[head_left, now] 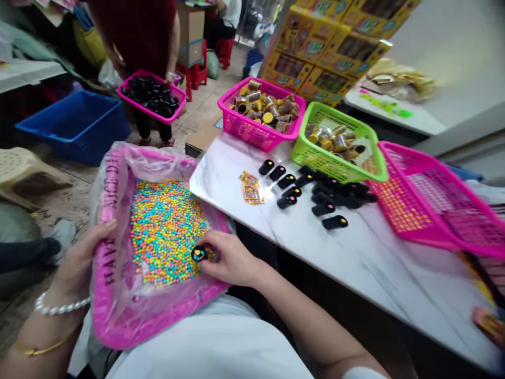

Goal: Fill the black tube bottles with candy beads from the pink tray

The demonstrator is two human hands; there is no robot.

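Note:
My left hand is closed on the left rim of a pink tray, which is lined with clear plastic and sits at my lap. Small multicoloured candy balls cover the tray's bottom. Just over the candy at the tray's right side, my right hand pinches a small black cup with a few coloured balls showing in its mouth. Several similar black cups lie on the white marbled table to the right, some with balls in their ends. Small orange printed packets lie near them.
Behind the cups stand a pink basket and a green basket of yellow-capped tubes, with empty-looking pink baskets at right. Yellow boxes are stacked behind. A person holds a pink basket of black pieces near a blue bin.

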